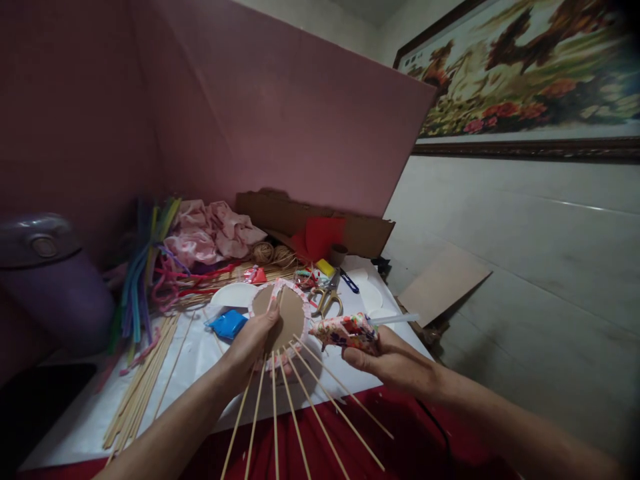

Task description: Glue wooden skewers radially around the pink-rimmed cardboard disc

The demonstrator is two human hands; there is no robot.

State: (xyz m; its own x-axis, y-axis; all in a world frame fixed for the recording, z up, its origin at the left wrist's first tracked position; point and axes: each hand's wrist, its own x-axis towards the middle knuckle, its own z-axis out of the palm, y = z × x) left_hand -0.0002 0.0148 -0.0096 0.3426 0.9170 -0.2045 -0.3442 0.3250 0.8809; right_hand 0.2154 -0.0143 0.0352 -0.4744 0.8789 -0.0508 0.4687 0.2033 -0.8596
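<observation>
Thin wooden sticks (pixel 301 417) fan from a cardboard disc (pixel 293 317) toward the near edge of a white-covered surface (pixel 187 373), the tips reaching over red material (pixel 395 427). The left hand (pixel 253 339) has its fingers gripping the disc, thumb on the brown face, above the middle of the near edge; pink patterned fabric wraps the disc's rim. At the right, the fingers of the right hand (pixel 397 363) are closed around a glue gun (pixel 347 329) (dressed in floral cloth, a pale rod jutting from its back), its nozzle just beside the disc.

A bundle of loose sticks (pixel 143 383) lies near the surface's near left corner. A blue packet (pixel 227 325) sits left of the disc. Beyond, gold-handled scissors (pixel 327 302) and a dark blue cutter (pixel 349 281) lie toward the right edge. A purple bottle (pixel 55 293) stands by the left edge, near colored fuzzy stems (pixel 137 293). Along the far edge are crumpled pink cloth (pixel 213 230), twine balls (pixel 263 252), red paper (pixel 323 237) and a cardboard strip (pixel 370 235).
</observation>
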